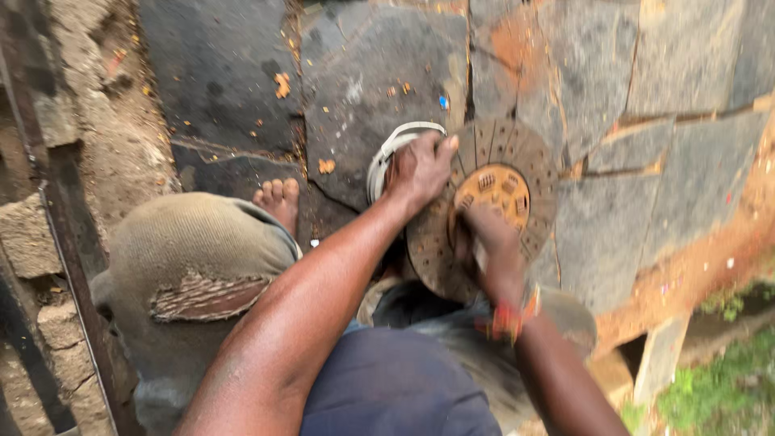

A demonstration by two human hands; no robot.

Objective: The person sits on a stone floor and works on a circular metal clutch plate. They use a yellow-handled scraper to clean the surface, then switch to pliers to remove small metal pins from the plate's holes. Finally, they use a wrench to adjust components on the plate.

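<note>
Landmark: round clutch disc (484, 206), held edge-up over the dark stone paving (226, 73), just ahead of the knees.

Left hand (420, 169): laid over the disc's upper left rim, fingers curled round the edge, thumb toward the centre; closed on the disc, steadying it.

Right hand (488, 242): pressed against the disc's lower face beside the hub, fist closed round something slim; blurred, so tool or bare fingers could not be told. Red and orange thread band (510, 316) worn at the wrist below it.

Disc face: brown friction ring, worn and dusty, cut by radial grooves and dotted with rivet holes.

Disc centre: orange-rust hub plate (492, 194) with small slots, seated inside the ring.

Progress, judged: lining and hub both in place, no part seen loosened or laid aside; work on the face judged early or mid-way, with any stripping or cleaning mostly left.

Behind the disc: pale curved strap of a sandal (395, 145), flat on the paving, partly hidden by the left hand.

Left of the disc: bare foot (278, 200) on the stone, beside a bent knee in torn khaki cloth (194, 266).

Right of the disc: grey flagstones with orange-earth joints (694, 266), grass at the far lower corner.

Far left of the disc: rough block wall and rusty iron bar (64, 226).
</note>
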